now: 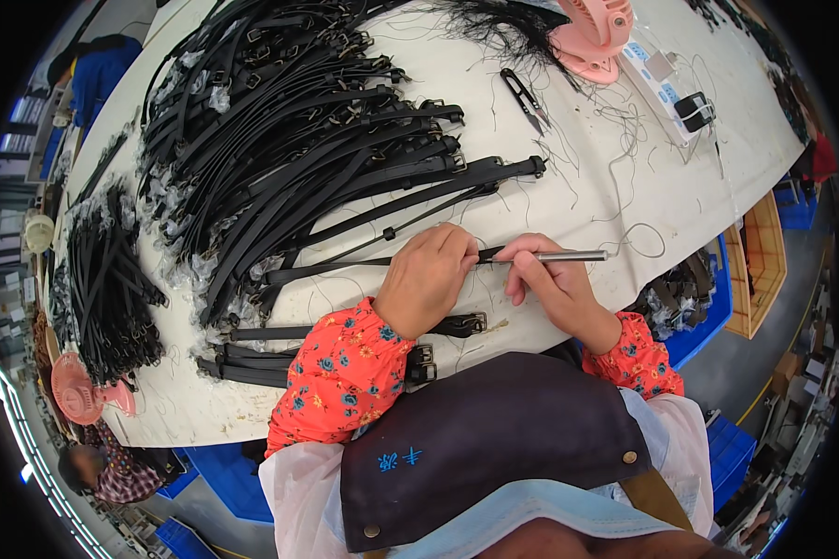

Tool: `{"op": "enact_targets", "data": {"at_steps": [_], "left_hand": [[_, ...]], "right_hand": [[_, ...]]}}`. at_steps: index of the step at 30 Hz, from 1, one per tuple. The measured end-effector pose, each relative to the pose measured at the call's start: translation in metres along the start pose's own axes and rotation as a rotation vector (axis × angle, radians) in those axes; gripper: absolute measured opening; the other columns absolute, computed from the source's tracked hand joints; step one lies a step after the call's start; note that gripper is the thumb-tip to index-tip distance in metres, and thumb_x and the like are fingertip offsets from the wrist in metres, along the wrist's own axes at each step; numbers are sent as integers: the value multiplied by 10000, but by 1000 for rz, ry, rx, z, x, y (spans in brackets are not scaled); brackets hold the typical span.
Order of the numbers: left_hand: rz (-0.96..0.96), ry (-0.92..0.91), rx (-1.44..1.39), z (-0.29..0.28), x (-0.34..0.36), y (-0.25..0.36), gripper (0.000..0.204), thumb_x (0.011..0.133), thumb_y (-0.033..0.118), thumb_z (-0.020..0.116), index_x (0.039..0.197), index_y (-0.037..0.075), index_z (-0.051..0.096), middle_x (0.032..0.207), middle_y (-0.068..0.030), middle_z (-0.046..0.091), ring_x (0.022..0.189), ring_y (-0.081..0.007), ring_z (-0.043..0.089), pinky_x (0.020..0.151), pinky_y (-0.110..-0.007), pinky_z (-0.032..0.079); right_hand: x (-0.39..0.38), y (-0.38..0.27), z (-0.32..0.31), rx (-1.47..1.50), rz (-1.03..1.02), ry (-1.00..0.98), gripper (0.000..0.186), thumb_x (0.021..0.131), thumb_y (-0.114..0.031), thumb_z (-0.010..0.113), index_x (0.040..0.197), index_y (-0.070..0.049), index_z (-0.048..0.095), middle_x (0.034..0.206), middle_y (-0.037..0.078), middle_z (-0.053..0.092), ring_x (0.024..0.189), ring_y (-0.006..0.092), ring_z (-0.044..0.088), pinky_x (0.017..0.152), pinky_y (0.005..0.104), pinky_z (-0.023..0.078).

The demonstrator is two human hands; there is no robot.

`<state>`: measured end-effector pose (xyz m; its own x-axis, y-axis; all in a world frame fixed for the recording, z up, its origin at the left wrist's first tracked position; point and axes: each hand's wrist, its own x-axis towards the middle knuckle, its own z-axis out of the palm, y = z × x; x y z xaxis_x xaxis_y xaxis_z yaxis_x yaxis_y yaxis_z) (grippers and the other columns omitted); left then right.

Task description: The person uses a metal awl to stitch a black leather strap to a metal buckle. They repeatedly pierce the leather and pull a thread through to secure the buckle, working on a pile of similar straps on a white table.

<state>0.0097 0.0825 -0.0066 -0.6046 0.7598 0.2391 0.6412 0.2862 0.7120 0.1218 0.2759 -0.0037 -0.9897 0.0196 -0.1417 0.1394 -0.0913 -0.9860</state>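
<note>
My left hand [427, 275] is closed on a thin black strap [336, 264] lying across the white worktable [680, 200]. My right hand [555, 289] grips a slim silver pen-like tool [578, 255] with a thin cord behind it, its tip at the strap just right of my left fingers. A large pile of black buckled belts [289, 140] spreads beyond my hands, and more belts [261, 371] lie beside my left forearm. A smaller bundle of straps [112, 270] is at the left.
Black snips [522, 98], loose threads, a pink fan [592, 56] and a power strip [653, 93] occupy the back right. Another pink fan [75, 387] sits at left. Blue bins [704, 331] and a wooden crate [755, 270] flank the table. Other people [121, 470] are at the left.
</note>
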Motion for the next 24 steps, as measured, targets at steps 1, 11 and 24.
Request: {"op": "enact_targets", "data": {"at_steps": [1, 11, 24], "left_hand": [[-1, 0, -1, 0, 0, 0, 149, 853, -25, 695, 957, 16, 596, 889, -127, 618, 822, -337, 621, 710, -408, 499], [-22, 12, 22, 4, 0, 1, 161, 849, -24, 703, 942, 26, 581, 882, -121, 609, 816, -331, 623, 701, -403, 500], [-115, -2, -70, -4, 3, 11, 182, 878, -19, 695, 1032, 18, 606, 988, -124, 605, 790, -315, 644, 686, -371, 523]], "right_hand": [[0, 0, 0, 3, 0, 0, 252, 1093, -200, 492, 1165, 6, 617, 827, 42, 615, 713, 85, 613, 647, 253, 536], [0, 3, -1, -6, -29, -5, 232, 1094, -180, 485, 1166, -2, 617, 856, 48, 613, 712, 87, 614, 654, 252, 538], [0, 4, -1, -9, -45, 17, 245, 1095, -190, 492, 1182, 3, 615, 827, 42, 633, 700, 83, 613, 641, 242, 528]]}}
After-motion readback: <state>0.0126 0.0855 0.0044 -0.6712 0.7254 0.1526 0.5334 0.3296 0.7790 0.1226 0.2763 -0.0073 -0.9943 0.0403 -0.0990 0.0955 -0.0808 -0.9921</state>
